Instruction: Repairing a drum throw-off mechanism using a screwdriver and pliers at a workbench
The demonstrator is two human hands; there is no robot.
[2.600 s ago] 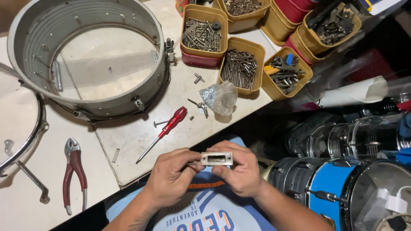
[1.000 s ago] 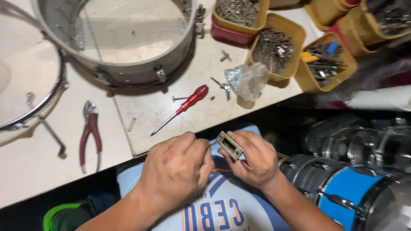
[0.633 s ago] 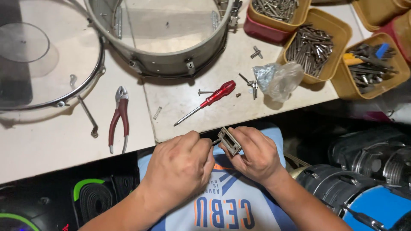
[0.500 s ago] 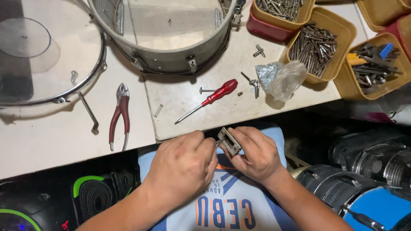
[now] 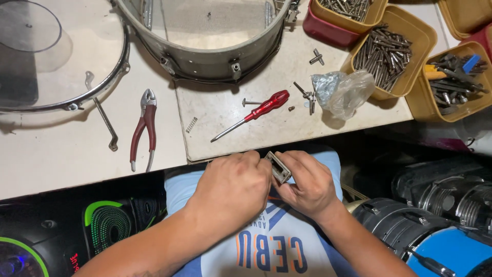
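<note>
You're holding a small metal lug casing (image 5: pixel 278 167) just off the near edge of the worktop (image 5: pixel 241 128), over your lap. It's a greyish, boxy, hollow little piece, tilted with its open side facing up. Your right hand (image 5: pixel 307 184) is pinching it by the fingers, and your left hand (image 5: pixel 233 187) is curled closed against its other end. The red-handled screwdriver (image 5: pixel 256 110) is lying nearby on the worktop.

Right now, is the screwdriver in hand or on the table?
On the table: the screwdriver lies flat there, apart from both hands.
</note>
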